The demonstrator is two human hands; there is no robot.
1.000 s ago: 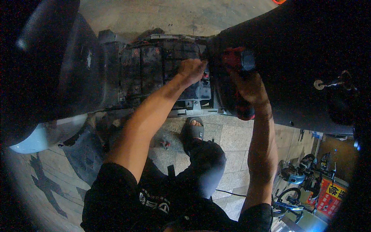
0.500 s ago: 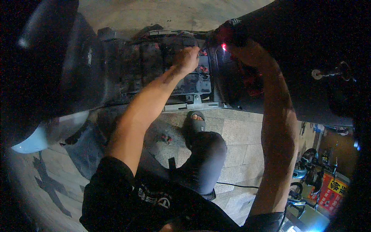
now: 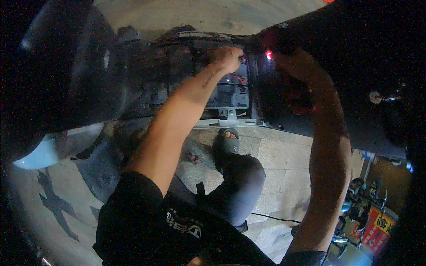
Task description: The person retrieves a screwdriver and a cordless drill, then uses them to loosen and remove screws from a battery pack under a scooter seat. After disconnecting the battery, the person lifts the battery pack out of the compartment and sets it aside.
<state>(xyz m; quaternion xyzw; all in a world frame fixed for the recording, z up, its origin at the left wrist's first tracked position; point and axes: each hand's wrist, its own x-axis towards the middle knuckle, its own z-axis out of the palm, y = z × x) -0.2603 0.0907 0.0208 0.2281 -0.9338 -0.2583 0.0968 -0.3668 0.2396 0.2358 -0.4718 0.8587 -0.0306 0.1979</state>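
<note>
My left hand (image 3: 227, 59) is over the right end of a dark battery compartment (image 3: 173, 84) in the floor of a scooter-like vehicle. Its fingers are curled together near the red connectors (image 3: 241, 80); whatever they pinch is too small to make out. In deep shadow to the right, my right hand (image 3: 295, 62) is closed round a dark object with a small bright pinkish-white light (image 3: 269, 55) at its edge. The object's kind cannot be told. Dark red parts (image 3: 306, 101) show dimly below that hand.
A grey metal frame rail (image 3: 217, 122) edges the compartment on my side. At right, a key (image 3: 376, 97) sits in the dark front panel. A small red and dark item (image 3: 193, 158) lies on the paving near my foot (image 3: 228, 134). A black cable (image 3: 275, 217) crosses the tiles.
Both hands appear slightly farther right, and the whole view has shifted a little too. The left hand remains curled at the compartment's right end, and the light beside the right hand stays lit.
</note>
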